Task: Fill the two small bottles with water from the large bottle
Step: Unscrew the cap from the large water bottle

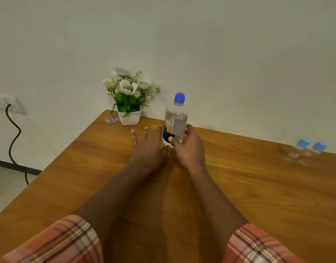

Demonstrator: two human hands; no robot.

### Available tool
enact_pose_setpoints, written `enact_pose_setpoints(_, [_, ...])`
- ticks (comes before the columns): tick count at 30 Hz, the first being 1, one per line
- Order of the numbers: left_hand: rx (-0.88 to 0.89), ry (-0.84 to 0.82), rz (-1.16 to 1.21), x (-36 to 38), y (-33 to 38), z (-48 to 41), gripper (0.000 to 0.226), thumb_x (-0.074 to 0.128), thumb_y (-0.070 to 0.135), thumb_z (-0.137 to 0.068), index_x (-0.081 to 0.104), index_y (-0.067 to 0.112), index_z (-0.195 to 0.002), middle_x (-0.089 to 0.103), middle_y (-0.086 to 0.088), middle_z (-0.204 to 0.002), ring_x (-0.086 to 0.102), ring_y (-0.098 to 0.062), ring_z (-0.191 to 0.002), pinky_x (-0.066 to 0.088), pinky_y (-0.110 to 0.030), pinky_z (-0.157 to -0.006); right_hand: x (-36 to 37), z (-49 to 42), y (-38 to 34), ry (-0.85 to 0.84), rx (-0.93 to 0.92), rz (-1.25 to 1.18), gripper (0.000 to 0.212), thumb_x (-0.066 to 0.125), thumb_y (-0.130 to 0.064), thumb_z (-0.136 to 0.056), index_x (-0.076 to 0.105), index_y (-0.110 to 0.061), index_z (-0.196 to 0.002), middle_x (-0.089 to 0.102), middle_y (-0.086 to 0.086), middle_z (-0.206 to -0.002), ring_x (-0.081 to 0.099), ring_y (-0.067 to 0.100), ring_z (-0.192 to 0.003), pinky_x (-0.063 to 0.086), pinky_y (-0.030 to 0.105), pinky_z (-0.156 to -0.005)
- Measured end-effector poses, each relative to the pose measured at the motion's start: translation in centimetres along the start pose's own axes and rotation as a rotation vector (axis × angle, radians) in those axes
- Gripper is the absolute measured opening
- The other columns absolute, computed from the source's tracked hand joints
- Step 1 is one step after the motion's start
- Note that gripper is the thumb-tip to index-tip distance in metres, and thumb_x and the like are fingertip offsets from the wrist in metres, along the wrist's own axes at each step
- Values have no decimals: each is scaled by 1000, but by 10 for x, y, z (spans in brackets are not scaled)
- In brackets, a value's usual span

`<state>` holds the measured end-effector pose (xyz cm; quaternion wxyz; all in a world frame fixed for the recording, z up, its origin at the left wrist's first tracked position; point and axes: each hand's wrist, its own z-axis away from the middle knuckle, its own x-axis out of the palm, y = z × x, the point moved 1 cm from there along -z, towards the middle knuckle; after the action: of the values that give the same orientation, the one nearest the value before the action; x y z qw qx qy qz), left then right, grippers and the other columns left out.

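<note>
1. Large bottle (pixel 175 118) stands upright and capped at the far edge of the table (pixel 258 186), just right of the flower pot (pixel 129 116).
2. The right hand (pixel 188 147) brackets its lower body, thumb in front; whether it already clasps the bottle cannot be told. The left hand (pixel 147 147) lies flat and released just beside it.
3. Best handling, as a judgement: grip the body firmly, steady it, then twist off the blue cap (pixel 179 97).
4. The two small bottles (pixel 296 151) stand capped, well apart, along the far edge toward the right.

Table (pixel 258 196): wood grain, smooth, low sheen. Clear glossy plastic: large bottle (pixel 175 120), small bottles (pixel 295 152); caps (pixel 179 97) blue plastic. Flower pot (pixel 129 118): white, smooth, glossy. Sleeves (pixel 72 242): woven plaid cloth. Wall (pixel 239 54): matt paint.
</note>
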<state>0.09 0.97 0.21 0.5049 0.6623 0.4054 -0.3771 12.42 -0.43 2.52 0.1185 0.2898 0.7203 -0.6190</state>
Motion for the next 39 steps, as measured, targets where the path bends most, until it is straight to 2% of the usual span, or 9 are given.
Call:
enact_pose_setpoints(6, [-7,48,91,1,5,-6,66,46,44,-93,16,22,-147,39,0,-149,15,-24,-146,-12,-56,-112,9,-6,9,10,-3,-77,52,73,-24,-83,52,-20,-130,63,-2,-125,60,15,-113,45,22,-82])
enact_pose_setpoints(12, [-57,52,9,-5,-3,0,75,50,47,-90,12,20,-149,32,-6,-153,12,-26,-146,-14,-55,-111,8,-8,10,17,-6,-82,59,79,-29,-76,53,-19,-128,63,-1,-123,59,16,-109,46,24,-80])
enact_pose_setpoints(18, [-73,16,-88,-16,-22,11,73,46,48,-91,10,21,-149,29,-4,-154,11,-26,-146,-12,-57,-112,11,-7,6,25,23,-63,56,79,-28,-76,54,-15,-125,64,2,-123,61,19,-110,44,21,-77])
enact_pose_setpoints(21, [-77,-13,-103,-19,-25,17,72,44,49,-92,8,22,-149,26,-4,-155,9,-26,-146,-13,-58,-113,9,0,5,28,37,-39,58,78,-30,-77,52,-15,-126,62,2,-126,60,20,-113,46,23,-80])
enact_pose_setpoints(28, [-61,-20,-93,-24,-9,44,73,42,52,-92,7,22,-149,26,-3,-155,8,-26,-146,-15,-57,-111,-6,39,5,27,55,-33,60,78,-30,-78,50,-18,-129,60,0,-129,58,19,-116,46,23,-83])
enact_pose_setpoints(34, [-31,-52,-74,-31,12,87,74,42,52,-92,5,23,-149,25,-1,-156,7,-25,-147,-15,-57,-111,-34,91,6,36,46,-42,61,78,-27,-78,50,-18,-131,61,-1,-130,58,17,-117,40,16,-79])
enact_pose_setpoints(39, [9,-41,-45,-34,30,131,73,42,52,-92,6,24,-149,26,-1,-155,7,-25,-147,-14,-57,-111,-60,138,11,32,49,-45,59,79,-27,-76,52,-18,-128,62,-2,-126,56,6,-101,38,10,-70])
